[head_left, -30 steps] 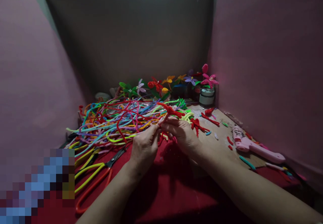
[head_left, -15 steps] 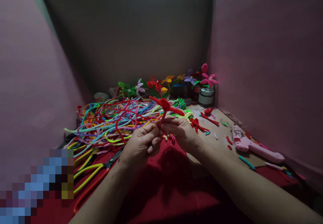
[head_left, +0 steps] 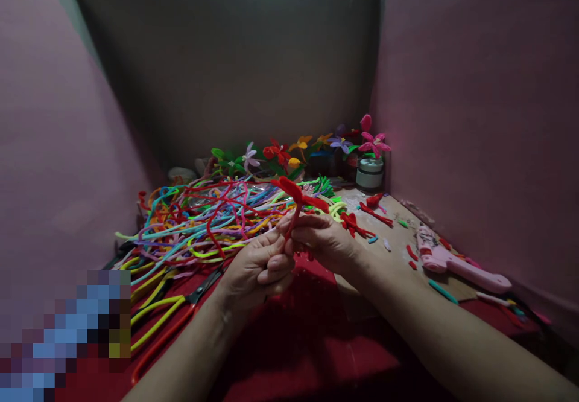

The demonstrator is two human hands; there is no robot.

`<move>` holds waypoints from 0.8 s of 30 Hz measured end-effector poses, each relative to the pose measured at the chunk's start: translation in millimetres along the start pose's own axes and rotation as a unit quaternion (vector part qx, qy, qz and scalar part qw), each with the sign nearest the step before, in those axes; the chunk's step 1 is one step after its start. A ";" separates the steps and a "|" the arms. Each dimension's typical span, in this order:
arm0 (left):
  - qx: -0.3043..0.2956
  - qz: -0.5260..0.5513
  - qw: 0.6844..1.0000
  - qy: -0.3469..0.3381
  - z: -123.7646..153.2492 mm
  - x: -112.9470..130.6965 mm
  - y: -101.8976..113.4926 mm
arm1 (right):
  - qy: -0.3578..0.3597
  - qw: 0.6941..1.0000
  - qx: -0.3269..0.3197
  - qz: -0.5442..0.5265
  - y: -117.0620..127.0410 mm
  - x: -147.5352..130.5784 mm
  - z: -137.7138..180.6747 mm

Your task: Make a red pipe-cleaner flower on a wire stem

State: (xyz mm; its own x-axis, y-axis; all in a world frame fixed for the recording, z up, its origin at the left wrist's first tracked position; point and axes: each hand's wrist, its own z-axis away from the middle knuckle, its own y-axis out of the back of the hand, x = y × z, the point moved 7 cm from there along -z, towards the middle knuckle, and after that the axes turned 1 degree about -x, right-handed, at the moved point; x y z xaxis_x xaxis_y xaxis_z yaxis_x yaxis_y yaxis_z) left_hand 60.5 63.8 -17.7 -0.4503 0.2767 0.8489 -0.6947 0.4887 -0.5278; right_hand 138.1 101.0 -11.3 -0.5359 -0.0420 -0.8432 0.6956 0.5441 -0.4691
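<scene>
A red pipe-cleaner flower (head_left: 296, 194) stands upright in front of me, its fuzzy petals spread at the top of a thin stem. Low on that stem, my left hand (head_left: 262, 263) is closed, thumb against curled fingers. My right hand (head_left: 323, 239) pinches the stem from the other side, fingertips touching or close to the left ones. The stem's lower end is hidden in the fingers. Just behind the hands lies a heap of coloured pipe cleaners (head_left: 181, 221). Another red pipe-cleaner piece (head_left: 355, 226) rests on the board beyond my right hand.
Scissors with yellow handles (head_left: 156, 317) and a red-handled tool (head_left: 163, 344) lie left of my left forearm. A pink glue gun (head_left: 456, 263) rests on the board (head_left: 398, 251) at the right, among cut scraps. Finished flowers (head_left: 280, 151) and a white jar (head_left: 370, 174) line the back.
The red flower has turned on its stem, so its petals show from a different side. My left hand has rolled slightly and shifted a little to the right; both hands keep hold.
</scene>
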 end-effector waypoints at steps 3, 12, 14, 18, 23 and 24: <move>0.019 -0.046 0.999 -0.002 -0.6 3.1 0.7 | 0.025 1.000 0.013 -0.004 2.6 0.7 -1.0; 0.255 -0.467 0.830 -0.168 10.5 33.0 2.1 | 0.055 0.995 0.083 -0.009 8.6 1.5 -1.2; 0.281 -0.522 0.778 -0.210 15.0 37.3 -0.3 | 0.059 0.994 0.091 -0.010 6.8 0.9 0.2; 0.268 -0.468 0.823 -0.176 12.9 33.8 4.9 | 0.070 0.994 0.086 0.007 3.6 -0.6 1.2; 0.255 -0.344 0.895 -0.124 10.4 32.9 8.1 | 0.063 0.996 0.031 0.046 -2.7 -2.8 0.1; 0.248 -0.325 0.905 -0.116 9.9 32.2 8.3 | 0.066 0.996 0.034 0.052 -2.0 -4.0 0.4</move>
State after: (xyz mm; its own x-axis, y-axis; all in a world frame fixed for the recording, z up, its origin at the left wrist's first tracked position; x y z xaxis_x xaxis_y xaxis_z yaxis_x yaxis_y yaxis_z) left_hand 34.8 68.6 5.0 0.0782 -0.1462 0.9862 -0.9957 0.0386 0.0846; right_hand 139.1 99.8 -7.0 -0.5154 0.1246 -0.8479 0.7784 0.4820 -0.4023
